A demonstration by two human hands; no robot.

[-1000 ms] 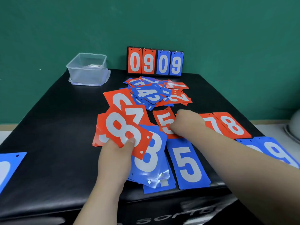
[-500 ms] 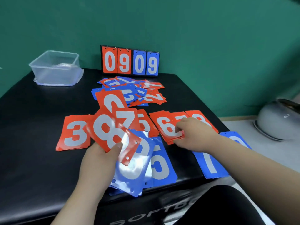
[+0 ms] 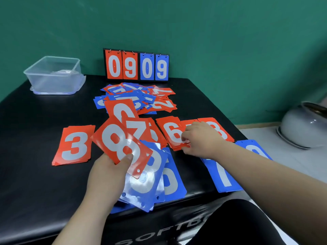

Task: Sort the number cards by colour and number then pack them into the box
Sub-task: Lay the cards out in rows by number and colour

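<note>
The left hand (image 3: 108, 175) still pinched the red plastic 8 card (image 3: 120, 144), while the right hand (image 3: 200, 140) kept its curled fingers gripping the red 6 stack (image 3: 170, 133).

The forearms (image 3: 261, 175) are bare to the hands (image 3: 108, 172) (image 3: 201, 140); black fabric (image 3: 238, 225) covers the leg.

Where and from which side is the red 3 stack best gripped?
I'd take the red 3 stack by its near short edge, coming from the front left: it lies flat, that edge shows the stack's thickness, and bare table borders it there.
</note>
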